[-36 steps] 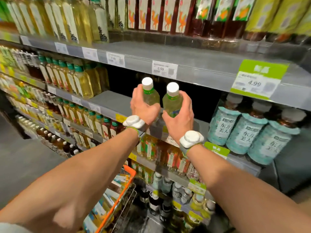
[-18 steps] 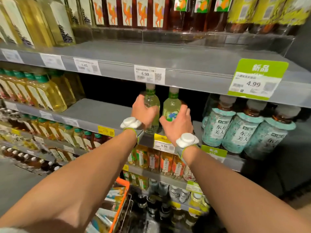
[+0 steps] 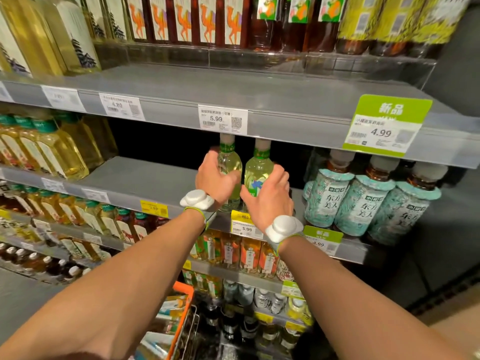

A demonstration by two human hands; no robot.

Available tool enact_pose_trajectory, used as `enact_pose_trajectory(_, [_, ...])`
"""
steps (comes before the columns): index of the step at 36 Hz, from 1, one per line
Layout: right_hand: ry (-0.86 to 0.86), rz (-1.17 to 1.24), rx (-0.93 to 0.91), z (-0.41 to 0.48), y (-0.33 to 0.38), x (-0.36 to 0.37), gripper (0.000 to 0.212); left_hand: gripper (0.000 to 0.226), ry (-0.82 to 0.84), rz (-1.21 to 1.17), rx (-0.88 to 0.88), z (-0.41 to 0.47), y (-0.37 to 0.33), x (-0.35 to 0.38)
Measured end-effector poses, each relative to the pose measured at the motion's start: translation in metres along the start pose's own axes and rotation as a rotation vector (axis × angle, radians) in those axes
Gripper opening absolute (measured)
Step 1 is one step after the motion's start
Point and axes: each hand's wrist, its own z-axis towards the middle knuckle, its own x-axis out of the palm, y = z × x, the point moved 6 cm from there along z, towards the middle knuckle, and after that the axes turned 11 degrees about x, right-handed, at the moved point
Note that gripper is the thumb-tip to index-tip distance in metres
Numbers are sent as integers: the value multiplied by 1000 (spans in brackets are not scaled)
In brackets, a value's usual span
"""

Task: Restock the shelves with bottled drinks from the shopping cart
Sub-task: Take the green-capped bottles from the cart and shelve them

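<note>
While the left hand (image 3: 217,181) grips the left bottle (image 3: 230,162) mid-body and the right hand (image 3: 270,203) curls round the right bottle (image 3: 258,170), perhaps loosely, both look full, weighty, slick.

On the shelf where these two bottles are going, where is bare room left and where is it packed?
Bare shelf runs from the yellow bottles to the left hand, gripping one pale bottle. Right of the right hand, gripping the second pale bottle, teal bottles stand packed.

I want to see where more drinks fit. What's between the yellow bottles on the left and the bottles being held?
Nothing: just bare grey shelf runs from the yellow bottles to the held bottles, in the head view.
</note>
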Motion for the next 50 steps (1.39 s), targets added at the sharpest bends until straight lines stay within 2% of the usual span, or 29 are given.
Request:
enact_pose_trajectory(5, [48, -14, 22, -7, 0, -9, 79, 36, 45, -13, 43, -8, -9, 5])
enact_pose_trajectory(12, [35, -48, -21, -7, -5, -35, 68, 32, 112, -36, 109, -13, -13, 11])
enact_pose_trajectory(20, [45, -152, -53, -4, -2, -57, 66, 28, 121, -23, 117, -16, -20, 17])
enact_pose_trajectory(26, [43, -211, -94, 2, -6, -72, 60, 22, 117, 26, 223, -20, -24, 24])
enact_pose_trajectory(28, [26, -163, -94, 5, -5, -80, 60, 17, 108, 32, 245, -20, -26, 25])
enact_pose_trajectory(31, [0, -64, -72, 10, -3, -89, 58, 24, 110, 25, 263, -21, -29, 28])
enact_pose_trajectory(37, [53, 74, 91, 21, -13, -88, 48, 35, 129, -10, 293, -26, -39, 37])
enact_pose_trajectory(41, [49, 76, 110, 27, -19, -94, 43, 29, 130, -1, 307, -27, -41, 41])
enact_pose_trajectory(50, [44, 61, 109, 28, -21, -103, 48, 39, 139, -6, 318, -29, -44, 44])
